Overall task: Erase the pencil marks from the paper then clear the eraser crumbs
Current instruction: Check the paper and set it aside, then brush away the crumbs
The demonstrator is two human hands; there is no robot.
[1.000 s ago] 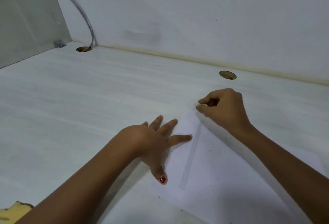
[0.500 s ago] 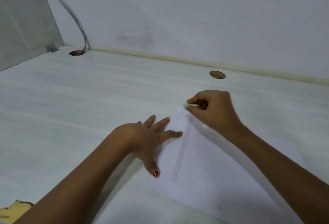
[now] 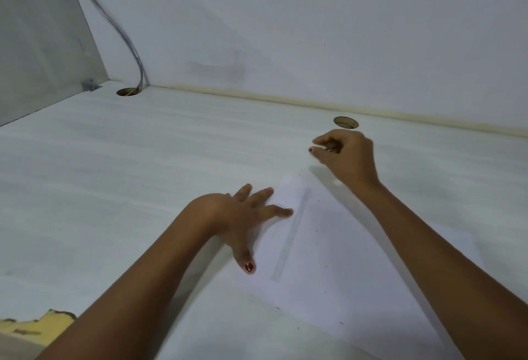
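The sheet of paper (image 3: 357, 259) lies flat on the white desk (image 3: 143, 174) in front of me, a little to my right. A faint grey band (image 3: 291, 234) runs across it, and dark eraser crumbs (image 3: 316, 230) are scattered over it. My left hand (image 3: 237, 214) presses its near-left edge, fingers straight and spread apart, pinning the sheet. My right hand (image 3: 347, 156) hangs just past the paper's far corner, near the round cable hole (image 3: 345, 122). Its fingers are curled with the thumb against the forefinger, but it is too blurred to tell whether an eraser sits in that pinch. I judge the rubbing nearly done. Next comes a light sweep of the specks off the sheet, holding it down so it doesn't slide.
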